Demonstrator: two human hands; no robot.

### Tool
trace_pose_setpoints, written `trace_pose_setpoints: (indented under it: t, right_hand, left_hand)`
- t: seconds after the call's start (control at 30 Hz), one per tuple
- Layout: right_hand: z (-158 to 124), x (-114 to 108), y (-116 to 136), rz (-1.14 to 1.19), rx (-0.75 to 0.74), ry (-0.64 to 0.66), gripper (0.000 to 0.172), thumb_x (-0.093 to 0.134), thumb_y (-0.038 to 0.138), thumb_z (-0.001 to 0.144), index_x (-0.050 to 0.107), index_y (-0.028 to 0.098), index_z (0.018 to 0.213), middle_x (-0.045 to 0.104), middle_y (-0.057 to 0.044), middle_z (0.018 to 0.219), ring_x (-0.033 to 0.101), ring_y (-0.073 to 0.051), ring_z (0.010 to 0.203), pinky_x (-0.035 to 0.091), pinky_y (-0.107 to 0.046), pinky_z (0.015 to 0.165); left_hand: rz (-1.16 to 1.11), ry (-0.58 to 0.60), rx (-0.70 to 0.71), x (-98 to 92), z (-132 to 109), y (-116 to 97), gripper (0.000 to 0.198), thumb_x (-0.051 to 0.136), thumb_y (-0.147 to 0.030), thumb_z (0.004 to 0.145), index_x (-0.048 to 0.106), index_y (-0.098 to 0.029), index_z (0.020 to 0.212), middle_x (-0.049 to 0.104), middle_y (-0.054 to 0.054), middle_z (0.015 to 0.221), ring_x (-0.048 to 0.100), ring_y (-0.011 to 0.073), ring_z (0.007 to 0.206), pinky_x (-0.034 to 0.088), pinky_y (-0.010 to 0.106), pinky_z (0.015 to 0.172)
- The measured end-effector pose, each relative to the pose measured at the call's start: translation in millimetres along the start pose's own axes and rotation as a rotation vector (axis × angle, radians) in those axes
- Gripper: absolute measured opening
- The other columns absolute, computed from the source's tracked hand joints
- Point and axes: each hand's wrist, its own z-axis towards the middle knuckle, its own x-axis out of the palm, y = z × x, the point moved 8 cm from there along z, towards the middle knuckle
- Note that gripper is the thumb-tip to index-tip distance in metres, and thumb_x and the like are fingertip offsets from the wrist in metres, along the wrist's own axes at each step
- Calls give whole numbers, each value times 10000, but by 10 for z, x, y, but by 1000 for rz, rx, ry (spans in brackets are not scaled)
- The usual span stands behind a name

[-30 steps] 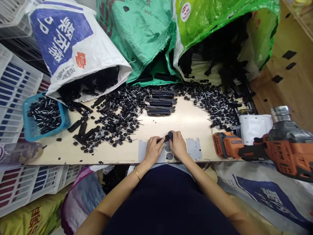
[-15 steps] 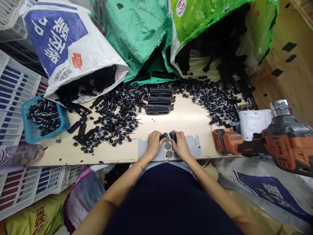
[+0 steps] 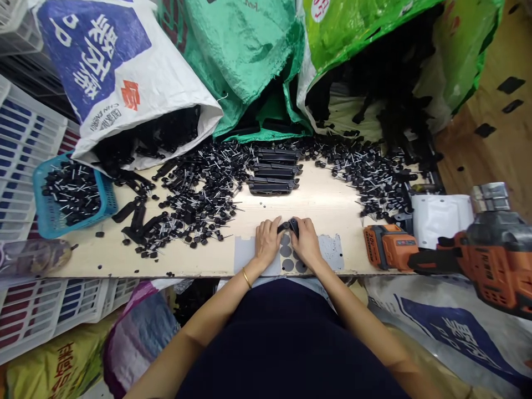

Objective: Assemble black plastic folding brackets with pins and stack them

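My left hand (image 3: 267, 239) is closed on a small black plastic part (image 3: 283, 227) at the front middle of the bench. Against it, or very near it, my right hand (image 3: 306, 240) grips an upright black plastic piece (image 3: 294, 225) with a rounded top. Fingers hide most of both pieces. Below and between the hands lies a pale sheet with dark grey round pads (image 3: 287, 252). Grey sheets (image 3: 330, 252) stick out on either side. Beyond the hands, three long black plastic assemblies (image 3: 270, 186) lie stacked in a row.
Heaps of black-headed pins (image 3: 199, 194) spread left and back right. A blue basket (image 3: 108, 199) holds more. Large sacks, white (image 3: 166, 72), teal (image 3: 241, 50) and green (image 3: 349, 33), stand along the back. An orange cordless power tool (image 3: 486, 260) lies at right.
Both hands have come closer together, bringing the two black pieces up against or near each other. My left hand shifted slightly right. The view has turned a little.
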Motion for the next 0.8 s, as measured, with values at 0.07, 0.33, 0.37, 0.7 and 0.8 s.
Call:
trace_pose_setpoints:
  t: [0.07, 0.33, 0.37, 0.7, 0.8]
  right_hand:
    - [7, 11, 12, 4, 2, 10, 387, 424, 177, 832, 518, 118, 1202, 501, -134, 995, 505, -264, 932, 447, -390, 848]
    - [70, 23, 70, -34, -10, 39, 461, 441, 181, 806, 483, 84, 1256, 496, -163, 1039, 493, -287, 982, 432, -412, 861]
    - [60, -16, 89, -28, -18, 38, 484, 464, 207, 802, 471, 87, 1271, 497, -166, 1060, 489, -295, 998, 426, -426, 873]
    - [-246, -380, 488, 703, 1, 62, 266, 507, 454, 868, 560, 202, 934, 600, -40, 874, 561, -164, 780, 461, -300, 728]
    - [-288, -251, 539, 928, 36, 82, 259, 552, 466, 839, 536, 208, 836, 581, -9, 805, 556, -150, 770, 465, -292, 751]
  left_hand:
    - [-1, 6, 5, 10, 10, -8, 310, 454, -306, 927, 552, -197, 1201, 546, 78, 917, 489, 230, 861, 399, 356, 758]
    - [-195, -13, -79, -67, 35, 48, 270, 517, -312, 900, 586, -222, 1145, 518, 58, 930, 511, 213, 922, 417, 349, 827]
    - [-249, -32, -90, -119, 33, 49, 282, 527, -319, 895, 573, -215, 1153, 514, 63, 970, 513, 213, 966, 418, 354, 862]
    - [-652, -96, -89, -687, -2, -192, 328, 453, -429, 918, 481, -223, 1172, 486, 87, 1137, 483, 195, 1102, 421, 351, 969]
    - [-802, -60, -150, -603, -55, -224, 338, 461, -436, 913, 474, -231, 1182, 501, 76, 1136, 504, 184, 1066, 450, 331, 919]
